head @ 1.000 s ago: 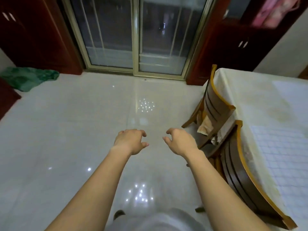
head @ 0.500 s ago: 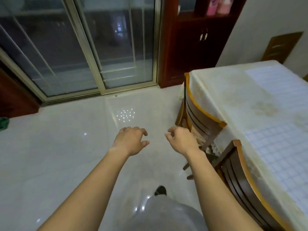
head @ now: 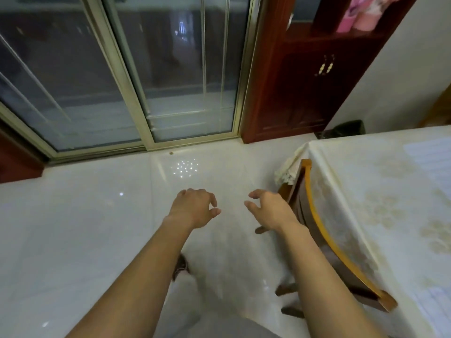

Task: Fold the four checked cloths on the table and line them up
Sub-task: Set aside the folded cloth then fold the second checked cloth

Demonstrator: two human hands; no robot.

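My left hand [head: 194,208] and my right hand [head: 269,209] are held out over the white tiled floor, palms down, fingers loosely curled and apart, holding nothing. To the right stands the table [head: 361,206] under a cream patterned tablecloth. A pale checked cloth [head: 429,154] lies flat at its far right edge, cut off by the frame. A corner of another checked cloth [head: 439,298] shows at the lower right. Both hands are left of the table, off its surface.
A wooden chair [head: 324,242] with an orange-edged curved back is pushed in against the table's left side, just right of my right hand. Sliding glass doors [head: 151,76] fill the back wall. A dark red cabinet [head: 305,76] stands at the back right.
The view has turned right and moved toward the glass doors and cabinet. The near chair and nearer checked cloth have slipped mostly out of frame. My hands keep the same pose.
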